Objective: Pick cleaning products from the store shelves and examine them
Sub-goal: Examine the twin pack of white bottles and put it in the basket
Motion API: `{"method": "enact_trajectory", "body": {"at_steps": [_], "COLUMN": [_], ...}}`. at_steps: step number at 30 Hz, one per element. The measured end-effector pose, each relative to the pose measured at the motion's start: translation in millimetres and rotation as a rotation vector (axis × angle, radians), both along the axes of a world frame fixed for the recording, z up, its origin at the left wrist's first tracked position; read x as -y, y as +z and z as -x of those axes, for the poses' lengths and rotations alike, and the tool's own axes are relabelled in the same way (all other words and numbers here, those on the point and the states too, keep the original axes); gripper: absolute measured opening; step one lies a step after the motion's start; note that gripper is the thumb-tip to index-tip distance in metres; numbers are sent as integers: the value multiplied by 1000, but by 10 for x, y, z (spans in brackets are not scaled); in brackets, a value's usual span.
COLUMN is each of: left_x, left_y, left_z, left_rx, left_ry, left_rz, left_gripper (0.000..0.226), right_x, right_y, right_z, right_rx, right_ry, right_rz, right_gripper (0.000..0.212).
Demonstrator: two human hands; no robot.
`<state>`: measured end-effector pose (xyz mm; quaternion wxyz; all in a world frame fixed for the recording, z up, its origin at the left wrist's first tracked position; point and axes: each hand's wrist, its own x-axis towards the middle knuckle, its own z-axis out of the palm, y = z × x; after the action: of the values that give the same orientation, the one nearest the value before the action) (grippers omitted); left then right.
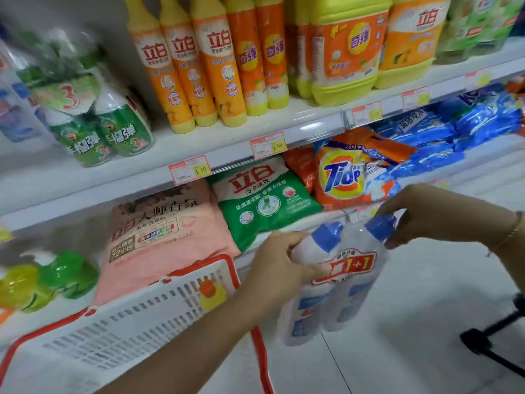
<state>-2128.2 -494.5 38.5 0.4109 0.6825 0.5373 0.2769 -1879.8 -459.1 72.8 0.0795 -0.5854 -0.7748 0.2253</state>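
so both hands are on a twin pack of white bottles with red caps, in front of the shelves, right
Not quite: the caps are blue, not red. The head view shows it. The rest holds: the left hand and right hand are both on the twin pack of white bottles, in front of the shelves.
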Motion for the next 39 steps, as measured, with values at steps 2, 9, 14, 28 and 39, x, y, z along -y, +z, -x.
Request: {"method": "enact_trajectory", "body": {"at_steps": [2, 9, 14, 28, 39], "left_x": [-8, -32, -20, -359, -747], "left_y": [-238, -901, -1166, -438, 1259], "left_z": [17, 109, 164, 471, 2850], "left_rx": [-17, -234, -296, -359, 280], "left_ry": [-16, -59, -76, -447, 557], "left_rz": [19, 3, 3, 280, -311], "left_gripper": [46, 53, 50, 34, 23], "right_x": [-1, 102, 173, 161, -965], "right_y": [-270, -986, -1275, -725, 699], "right_z": [21, 259, 352, 991, 3358], "right_rx": [95, 262, 280, 554, -212], "right_ry": [10, 132, 88, 219, 347], "right_rz": [9, 106, 134, 197, -705], "right_gripper": [34, 30, 26, 38, 25]}}
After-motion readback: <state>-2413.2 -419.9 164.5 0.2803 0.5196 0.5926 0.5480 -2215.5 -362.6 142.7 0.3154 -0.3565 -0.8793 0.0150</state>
